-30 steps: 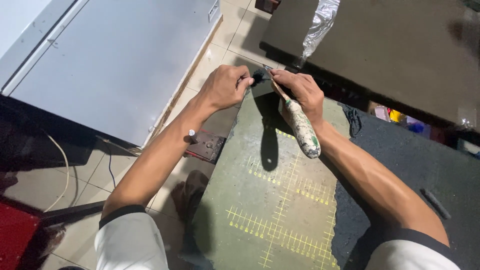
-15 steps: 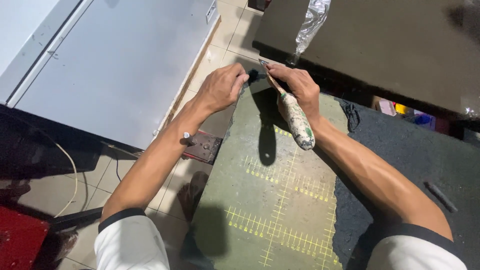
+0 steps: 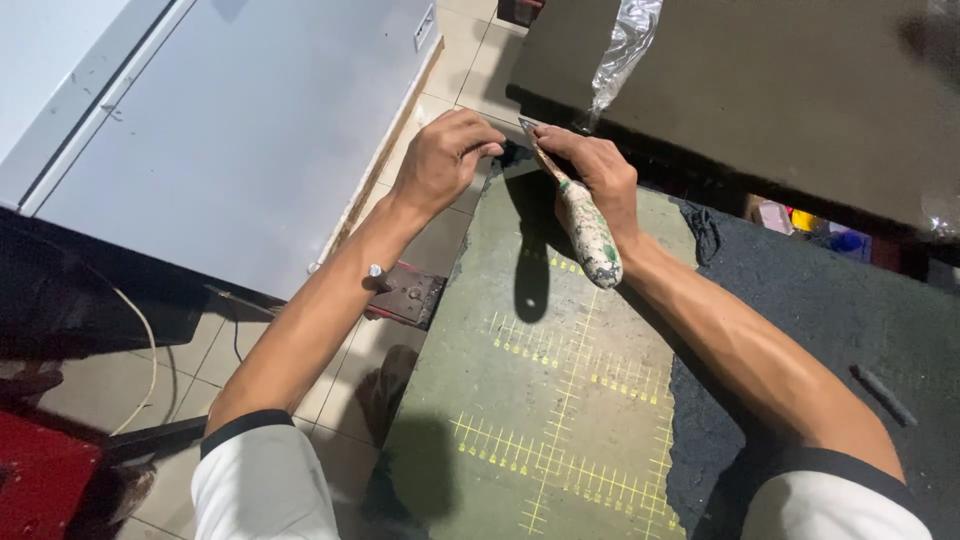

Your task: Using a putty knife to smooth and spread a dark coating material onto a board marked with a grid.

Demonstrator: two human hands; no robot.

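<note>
Here, nearest the camera, a green cutting mat with yellow grid lines is seen lying across a dark work surface, the two forearms stretched out over it. Further up, a paint-flecked knife is gripped in the right hand, fingers closed around its handle, the blade angled up and to the left toward the mat's far corner. Just beside the blade tip, the left hand is curled, fingertips pinched on a small dark piece at that corner; what exactly is pinched cannot be made out. A cut at the mat's far edge is judged to be the step in hand, the piece being steadied while the blade is set against it. A short, controlled draw of the blade would be called for, with the pinching fingertips kept out of its line. Beyond the hands, a crumpled clear plastic wrap hangs by a dark board, and a grey cabinet stands off to the left over the tiled floor.
</note>
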